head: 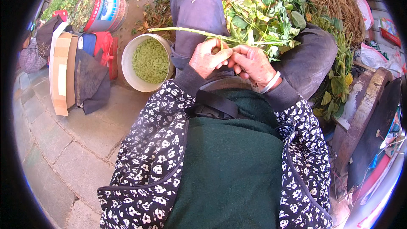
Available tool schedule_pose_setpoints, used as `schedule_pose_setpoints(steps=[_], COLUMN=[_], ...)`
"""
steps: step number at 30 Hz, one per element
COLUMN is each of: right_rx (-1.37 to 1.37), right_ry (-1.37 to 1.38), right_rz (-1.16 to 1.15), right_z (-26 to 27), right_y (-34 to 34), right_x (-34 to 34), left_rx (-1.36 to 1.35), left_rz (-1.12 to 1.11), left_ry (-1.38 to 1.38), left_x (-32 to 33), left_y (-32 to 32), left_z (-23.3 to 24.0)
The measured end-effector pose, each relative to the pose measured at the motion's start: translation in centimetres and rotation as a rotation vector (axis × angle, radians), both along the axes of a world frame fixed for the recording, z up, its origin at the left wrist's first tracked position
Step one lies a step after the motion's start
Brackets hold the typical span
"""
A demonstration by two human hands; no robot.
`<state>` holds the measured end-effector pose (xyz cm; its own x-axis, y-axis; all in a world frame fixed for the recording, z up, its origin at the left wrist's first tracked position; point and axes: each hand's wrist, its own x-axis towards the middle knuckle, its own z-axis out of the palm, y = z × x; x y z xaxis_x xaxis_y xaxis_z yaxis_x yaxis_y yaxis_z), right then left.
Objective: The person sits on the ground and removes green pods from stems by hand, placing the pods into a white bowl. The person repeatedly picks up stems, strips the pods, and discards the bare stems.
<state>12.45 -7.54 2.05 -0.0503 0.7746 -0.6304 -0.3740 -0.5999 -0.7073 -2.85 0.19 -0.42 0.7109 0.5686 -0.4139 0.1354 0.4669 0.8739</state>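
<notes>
My left hand [210, 55] and my right hand [251, 65] meet above my lap, fingertips touching. The fingers of my left hand are closed round part of a green bean plant, probably a pod, at the stalk; what lies between the fingertips is mostly hidden. A long bare green stalk [184, 30] runs left from the hands across my knee. My right hand, with a pale bracelet at the wrist, pinches at the same spot. Leafy bean plants [251, 22] lie between my legs just beyond the hands. To the left stands a white plastic bucket [127, 57] holding many green pods [151, 60].
At the left are an open cardboard box [62, 70], a dark cloth [90, 82], a red plastic bag [105, 46] and a printed pail [109, 11]. Dry straw [337, 3] lies at the upper right. A curved wooden piece [362, 121] stands at the right.
</notes>
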Motion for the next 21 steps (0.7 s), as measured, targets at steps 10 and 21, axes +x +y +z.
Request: schedule_pose_setpoints(steps=[10, 21], right_rx=[0.503, 0.380], right_ry=[-1.451, -1.041], right_rz=[0.288, 0.219], right_z=[0.3, -0.3], right_y=[6.1, 5.9], right_x=[1.9, 4.8], left_rx=[-0.129, -0.490], left_rz=[-0.018, -0.171], left_ry=[0.025, -0.265], left_x=[-0.6, 0.1], left_y=[-0.3, -0.2], left_z=[-0.2, 1.1])
